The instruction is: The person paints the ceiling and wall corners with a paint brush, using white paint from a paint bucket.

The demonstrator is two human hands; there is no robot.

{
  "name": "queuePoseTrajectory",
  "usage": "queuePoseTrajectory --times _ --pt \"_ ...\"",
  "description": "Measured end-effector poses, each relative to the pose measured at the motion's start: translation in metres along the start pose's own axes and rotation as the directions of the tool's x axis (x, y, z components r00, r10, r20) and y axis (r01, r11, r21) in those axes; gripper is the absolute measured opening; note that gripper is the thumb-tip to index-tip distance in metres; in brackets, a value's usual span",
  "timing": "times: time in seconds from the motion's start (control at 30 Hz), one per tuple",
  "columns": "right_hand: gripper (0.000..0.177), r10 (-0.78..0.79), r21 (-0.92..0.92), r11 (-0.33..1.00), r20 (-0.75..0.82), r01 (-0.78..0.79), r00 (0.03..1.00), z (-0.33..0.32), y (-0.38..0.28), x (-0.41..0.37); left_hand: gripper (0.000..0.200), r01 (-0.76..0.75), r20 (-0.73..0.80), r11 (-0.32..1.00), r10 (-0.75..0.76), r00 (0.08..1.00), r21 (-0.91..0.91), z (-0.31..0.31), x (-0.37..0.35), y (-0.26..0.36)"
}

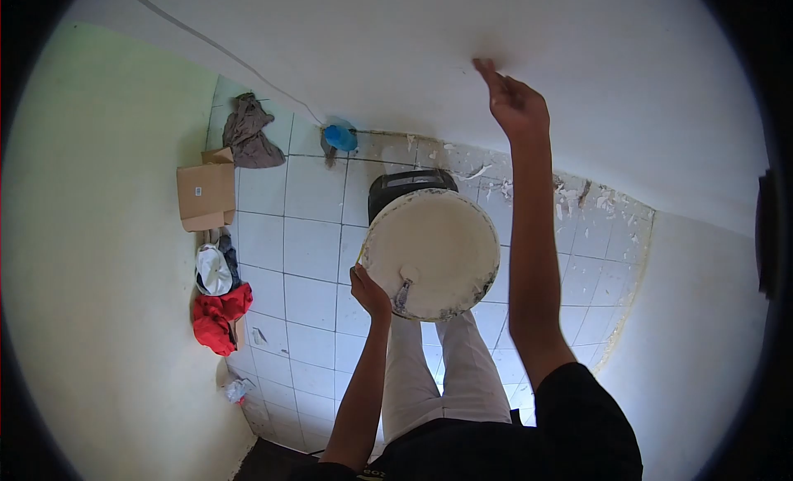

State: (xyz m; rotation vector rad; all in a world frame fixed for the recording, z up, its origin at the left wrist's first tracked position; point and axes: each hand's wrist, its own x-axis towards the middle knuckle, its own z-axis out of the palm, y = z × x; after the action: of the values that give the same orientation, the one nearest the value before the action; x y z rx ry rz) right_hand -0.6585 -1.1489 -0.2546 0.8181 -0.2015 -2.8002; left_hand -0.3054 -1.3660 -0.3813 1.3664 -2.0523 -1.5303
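Note:
My left hand (pixel 371 294) grips the left rim of a round bucket (pixel 496 262) in front of my legs. Pale cream paste (pixel 442 241), like filler or thick paint, fills it to near the top. A small tool with a dark, smeared handle (pixel 402 297) rests in the paste at the near edge; its working end is hidden. High against the white wall (pixel 611 84), my right hand (pixel 517 105) is raised with fingers stretched toward the surface. No tool shows in it, and a faint shadow lies beside the fingertips.
A dark container or seat (pixel 413 180) stands behind the bucket on the tiled floor (pixel 310 254). Along the left wall lie a cardboard box (pixel 206 192), a grey-brown cloth (pixel 248 134), white cloth (pixel 215 270) and red cloth (pixel 221 320). Flakes (pixel 570 204) litter the wall's base, near a blue bag-like item (pixel 340 137).

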Motion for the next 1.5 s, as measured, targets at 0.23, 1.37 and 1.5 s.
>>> queuePoseTrajectory --times 0.23,1.37,1.5 --pt "0.042 -0.098 -0.091 0.992 -0.172 0.083 0.980 -0.062 0.024 0.038 0.041 -0.013 -0.003 0.998 0.013 1.000 0.060 -0.001 -0.004 0.013" --pt "0.038 0.042 0.270 0.963 -0.079 -0.019 0.996 -0.056 0.015 0.038 0.045 0.080 0.057 0.995 -0.083 0.995 0.054 -0.002 -0.002 0.007" --pt "0.043 -0.131 0.212 0.965 -0.133 0.157 0.982 -0.050 0.029 0.034 0.040 -0.003 -0.021 0.999 0.004 1.000 0.046 0.001 -0.003 0.011"
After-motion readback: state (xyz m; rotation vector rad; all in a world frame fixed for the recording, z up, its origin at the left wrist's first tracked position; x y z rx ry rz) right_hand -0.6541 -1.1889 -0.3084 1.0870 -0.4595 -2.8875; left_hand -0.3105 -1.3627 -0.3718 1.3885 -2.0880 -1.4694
